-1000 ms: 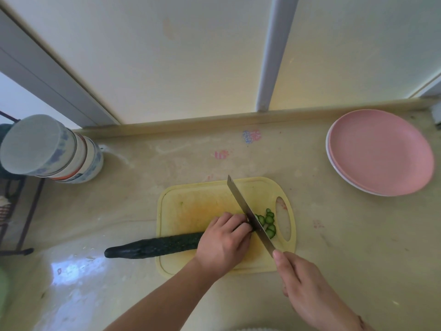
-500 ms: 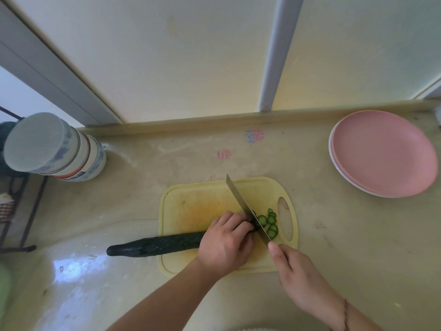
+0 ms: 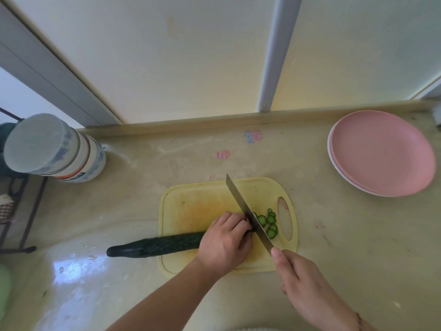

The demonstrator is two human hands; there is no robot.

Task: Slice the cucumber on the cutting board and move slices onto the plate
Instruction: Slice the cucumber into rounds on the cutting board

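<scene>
Slicing is underway: the left hand (image 3: 224, 240) is clamping the cucumber (image 3: 155, 246) across the cutting board's (image 3: 191, 204) left edge, the right hand (image 3: 307, 285) is gripping the knife (image 3: 248, 213) beside cut slices (image 3: 268, 223), which next need carrying to the pink plate (image 3: 381, 151) at the counter's far right corner.

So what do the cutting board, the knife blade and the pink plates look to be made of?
Cutting board: likely plastic, matte yellow, moulded handle slot, orange staining. Knife blade: metal, probably steel, grey with a dull sheen. Pink plates: matte, smooth, possibly plastic or melamine; cannot tell for certain.
</scene>
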